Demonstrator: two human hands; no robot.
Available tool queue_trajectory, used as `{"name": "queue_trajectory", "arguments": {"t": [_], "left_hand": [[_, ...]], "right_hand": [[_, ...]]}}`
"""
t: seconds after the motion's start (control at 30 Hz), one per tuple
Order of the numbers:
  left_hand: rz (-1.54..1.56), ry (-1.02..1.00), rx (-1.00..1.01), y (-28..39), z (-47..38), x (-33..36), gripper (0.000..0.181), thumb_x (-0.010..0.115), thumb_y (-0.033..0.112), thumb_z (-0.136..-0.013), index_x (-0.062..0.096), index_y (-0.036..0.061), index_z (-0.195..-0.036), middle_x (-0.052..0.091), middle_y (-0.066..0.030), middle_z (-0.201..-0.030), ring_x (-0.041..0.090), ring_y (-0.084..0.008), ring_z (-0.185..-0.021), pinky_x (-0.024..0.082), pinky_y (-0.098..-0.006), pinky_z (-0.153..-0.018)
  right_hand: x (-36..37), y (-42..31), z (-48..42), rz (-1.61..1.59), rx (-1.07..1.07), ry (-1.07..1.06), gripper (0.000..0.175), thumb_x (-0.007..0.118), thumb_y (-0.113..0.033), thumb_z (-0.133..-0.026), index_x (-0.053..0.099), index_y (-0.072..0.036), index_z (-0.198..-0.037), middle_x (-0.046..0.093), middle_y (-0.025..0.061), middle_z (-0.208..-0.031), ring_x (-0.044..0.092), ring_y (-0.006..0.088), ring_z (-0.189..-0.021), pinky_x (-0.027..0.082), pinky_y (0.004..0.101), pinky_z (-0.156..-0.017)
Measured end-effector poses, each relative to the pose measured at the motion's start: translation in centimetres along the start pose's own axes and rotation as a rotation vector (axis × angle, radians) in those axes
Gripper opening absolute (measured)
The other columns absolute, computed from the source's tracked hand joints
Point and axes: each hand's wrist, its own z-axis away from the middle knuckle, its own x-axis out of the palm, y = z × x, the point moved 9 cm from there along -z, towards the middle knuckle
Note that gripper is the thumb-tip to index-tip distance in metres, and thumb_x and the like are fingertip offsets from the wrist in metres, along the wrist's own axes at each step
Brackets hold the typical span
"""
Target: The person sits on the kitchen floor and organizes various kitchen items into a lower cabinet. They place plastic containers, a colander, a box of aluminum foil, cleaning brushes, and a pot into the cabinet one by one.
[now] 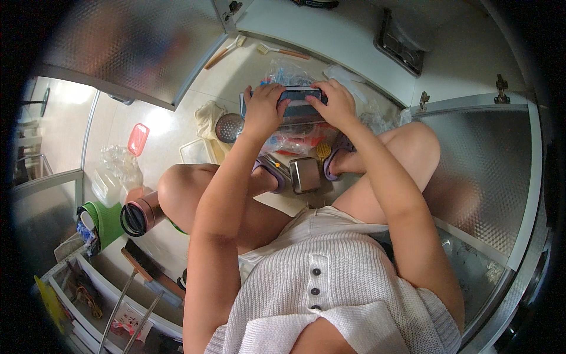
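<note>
Both my hands grip a dark blue and white box in front of me, above the floor. My left hand holds its left end and my right hand its right end. The thumbs meet the near face and the fingers lie over the top edge. Under and around the box are clear plastic bags with red and blue contents. A perforated metal strainer lies to the left, beside a cream cloth. Nearer me is a rectangular metal container, between my feet, with a yellow scrubbing brush close by.
Two wooden-handled brushes lie by the cabinet base. Open frosted-glass cabinet doors stand on both sides. At left are a red lid, plastic containers, a pink tumbler and an open drawer.
</note>
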Motion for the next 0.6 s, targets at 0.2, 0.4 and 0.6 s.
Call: {"name": "queue_trajectory", "arguments": {"t": [0.2,0.4,0.6], "left_hand": [[0.008,0.028,-0.004,0.00,-0.16,-0.16,0.028,0.068,0.025,-0.082,0.066,0.0097,-0.106,0.064,-0.0067,-0.113,0.056,-0.0294,-0.111,0.031,-0.0563,-0.100],[-0.023,0.038,-0.001,0.02,-0.33,-0.13,0.029,0.069,0.027,-0.082,0.065,0.0102,-0.106,0.064,-0.0085,-0.112,0.057,-0.0305,-0.109,0.034,-0.0523,-0.096],[-0.025,-0.014,-0.065,-0.23,-0.78,0.36,0.029,0.068,0.026,-0.081,0.064,0.0084,-0.105,0.063,-0.0083,-0.109,0.054,-0.0297,-0.111,0.034,-0.0518,-0.091]], "right_hand": [[0.48,0.46,-0.05,-0.011,-0.026,-0.076,0.031,0.068,-0.038,-0.081,0.069,-0.017,-0.104,0.061,0.0077,-0.102,0.060,0.0305,-0.098,0.048,0.0413,-0.083],[0.24,0.51,-0.15,0.002,-0.094,0.003,0.029,0.069,-0.035,-0.081,0.072,-0.016,-0.103,0.059,0.0065,-0.095,0.061,0.0274,-0.087,0.048,0.0381,-0.072],[0.52,0.59,-0.64,0.048,-0.088,-0.048,0.028,0.067,-0.034,-0.083,0.072,-0.017,-0.104,0.059,0.0058,-0.095,0.061,0.0268,-0.084,0.048,0.0378,-0.070]]}}
